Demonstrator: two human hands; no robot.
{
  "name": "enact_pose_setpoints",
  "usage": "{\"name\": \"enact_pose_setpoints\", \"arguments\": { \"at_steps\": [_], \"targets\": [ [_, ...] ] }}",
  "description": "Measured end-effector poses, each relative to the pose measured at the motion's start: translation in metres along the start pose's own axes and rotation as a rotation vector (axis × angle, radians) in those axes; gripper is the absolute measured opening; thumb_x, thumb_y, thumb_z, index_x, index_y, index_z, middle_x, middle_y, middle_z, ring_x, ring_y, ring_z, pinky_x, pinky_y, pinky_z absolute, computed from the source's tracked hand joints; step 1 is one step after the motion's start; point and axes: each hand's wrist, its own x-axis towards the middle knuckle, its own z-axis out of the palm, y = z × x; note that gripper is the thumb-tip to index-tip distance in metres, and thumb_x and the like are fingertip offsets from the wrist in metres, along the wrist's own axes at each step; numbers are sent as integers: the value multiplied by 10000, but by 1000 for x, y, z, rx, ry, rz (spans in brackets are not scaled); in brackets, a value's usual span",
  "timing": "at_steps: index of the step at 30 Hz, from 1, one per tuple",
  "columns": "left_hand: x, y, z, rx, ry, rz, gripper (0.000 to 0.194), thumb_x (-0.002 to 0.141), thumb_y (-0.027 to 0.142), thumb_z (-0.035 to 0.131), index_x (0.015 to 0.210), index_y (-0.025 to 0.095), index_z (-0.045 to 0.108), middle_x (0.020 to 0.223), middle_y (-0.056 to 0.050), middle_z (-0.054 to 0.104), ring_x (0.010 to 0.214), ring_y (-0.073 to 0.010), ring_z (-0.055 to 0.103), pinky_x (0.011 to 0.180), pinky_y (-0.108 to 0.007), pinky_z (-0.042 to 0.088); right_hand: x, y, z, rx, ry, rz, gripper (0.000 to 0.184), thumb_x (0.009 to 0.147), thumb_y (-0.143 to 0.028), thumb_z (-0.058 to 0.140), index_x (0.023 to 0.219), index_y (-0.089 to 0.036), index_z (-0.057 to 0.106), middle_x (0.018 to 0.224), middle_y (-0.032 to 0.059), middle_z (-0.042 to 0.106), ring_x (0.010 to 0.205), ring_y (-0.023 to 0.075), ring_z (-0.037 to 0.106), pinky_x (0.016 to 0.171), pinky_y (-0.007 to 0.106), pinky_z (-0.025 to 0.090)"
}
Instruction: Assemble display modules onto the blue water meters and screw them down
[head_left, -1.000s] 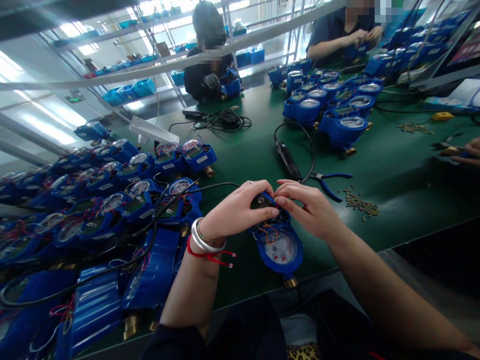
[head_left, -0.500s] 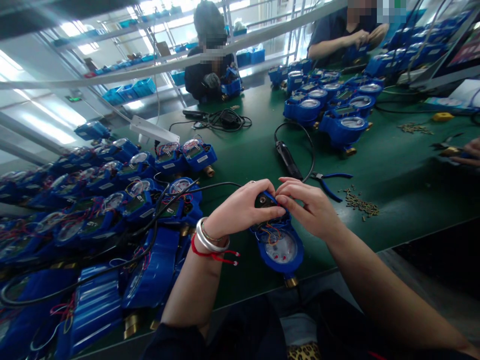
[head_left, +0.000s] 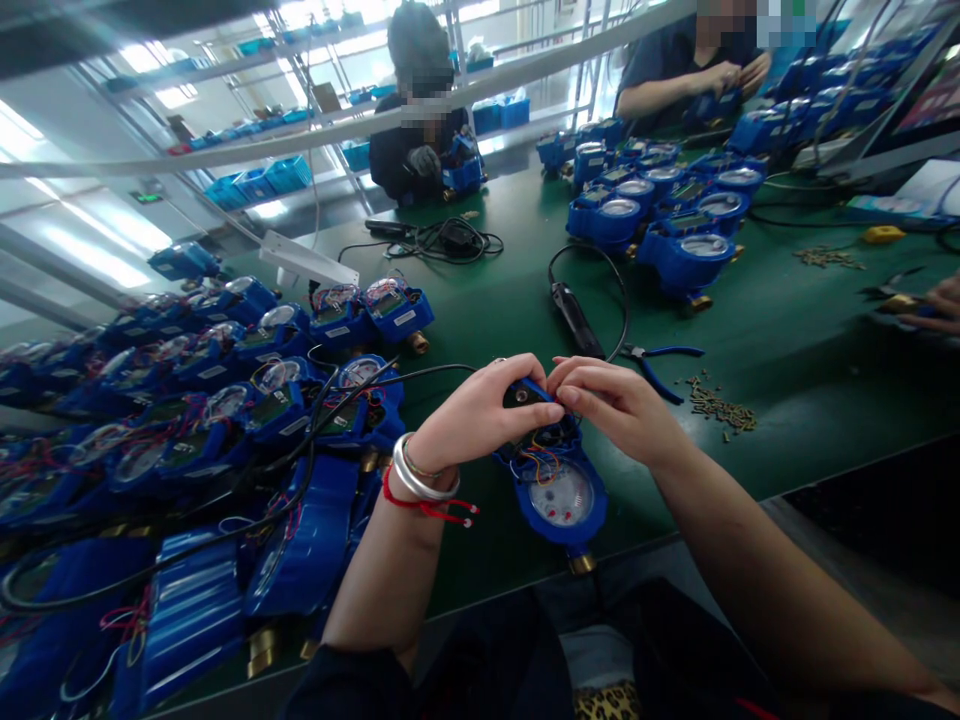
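Observation:
A blue water meter (head_left: pixel 559 490) with a round dial and coloured wires lies near the front edge of the green table (head_left: pixel 787 340). My left hand (head_left: pixel 480 415), with silver bangles and a red cord at the wrist, curls its fingers round the meter's far end. My right hand (head_left: pixel 615 405) meets it from the right, fingertips pinched on a small black part (head_left: pixel 521 393) at the top of the meter. Both hands are closed over the open meter housing.
Many blue meters (head_left: pixel 225 410) are heaped on the left, with black cables over them. More meters (head_left: pixel 660 210) stand at the back right. Blue pliers (head_left: pixel 664 362), a black tool (head_left: pixel 574 315) with cord and small brass screws (head_left: pixel 720 405) lie to the right. Other people work across the table.
Both hands have lifted slightly and shifted up the meter, tilting its far end. The right fingers have closed tighter toward the left thumb.

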Motion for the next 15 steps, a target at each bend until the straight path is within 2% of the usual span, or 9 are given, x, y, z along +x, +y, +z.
{"name": "enact_pose_setpoints", "arguments": {
  "at_steps": [5, 9, 15],
  "targets": [
    [3, -5, 0, -84, -60, 13, 286, 850, 444, 584, 905, 167, 540, 804, 15, 554, 724, -115, 491, 668, -233, 393, -3, 1, -3, -17, -29, 14, 214, 934, -290, 510, 772, -186, 604, 861, 23, 608, 852, 147, 574, 884, 324, 439],
    [3, -7, -2, -138, -130, 45, 295, 896, 437, 516, 964, 152, 553, 844, -4, 564, 736, -113, 487, 695, -240, 402, -6, 3, -2, 48, -36, 14, 223, 936, -286, 511, 762, -175, 598, 841, 21, 583, 824, 134, 553, 862, 311, 437],
    [2, -6, -4, -127, -133, 51, 297, 898, 428, 514, 987, 149, 566, 877, -13, 570, 772, -124, 497, 728, -251, 407, -6, 5, 0, 58, -24, 23, 221, 934, -279, 514, 761, -169, 597, 847, 27, 579, 830, 137, 550, 859, 313, 428]
  ]
}}
